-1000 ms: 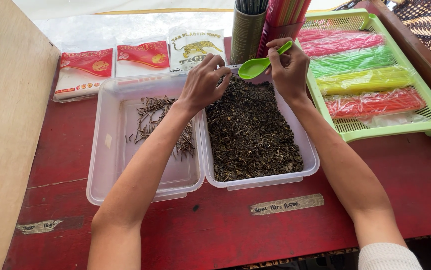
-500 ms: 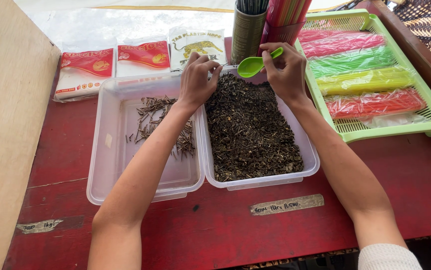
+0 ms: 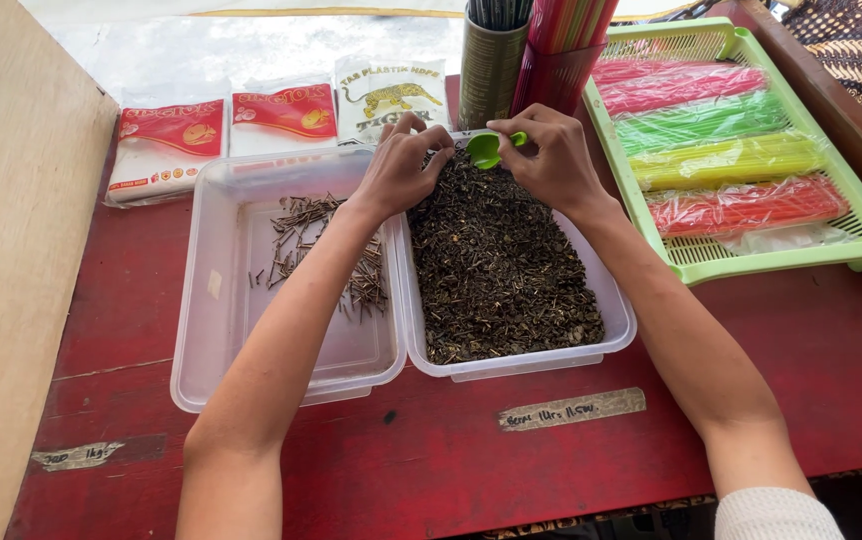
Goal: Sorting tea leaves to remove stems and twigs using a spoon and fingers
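Two clear plastic tubs sit side by side on a red table (image 3: 451,460). The right tub (image 3: 619,318) is filled with dark dried leaves (image 3: 496,270). The left tub (image 3: 201,340) holds a small pile of thin dark twigs (image 3: 321,245). My right hand (image 3: 549,155) grips a small green plastic spoon (image 3: 486,147), its bowl dipped at the far edge of the leaves. My left hand (image 3: 401,165) rests at the far end of the leaf tub, fingers curled together and pinching among the leaves beside the spoon.
A green slotted tray (image 3: 751,258) with bundles of pink, green, yellow and red straws stands at the right. Two cups of straws (image 3: 526,65) stand behind the tubs. Three flat plastic-bag packets (image 3: 276,115) lie at the back left. A wooden board (image 3: 11,260) borders the left.
My right hand has swung the green spoon down and left into the far end of the leaves. My left hand has shifted slightly toward the spoon.
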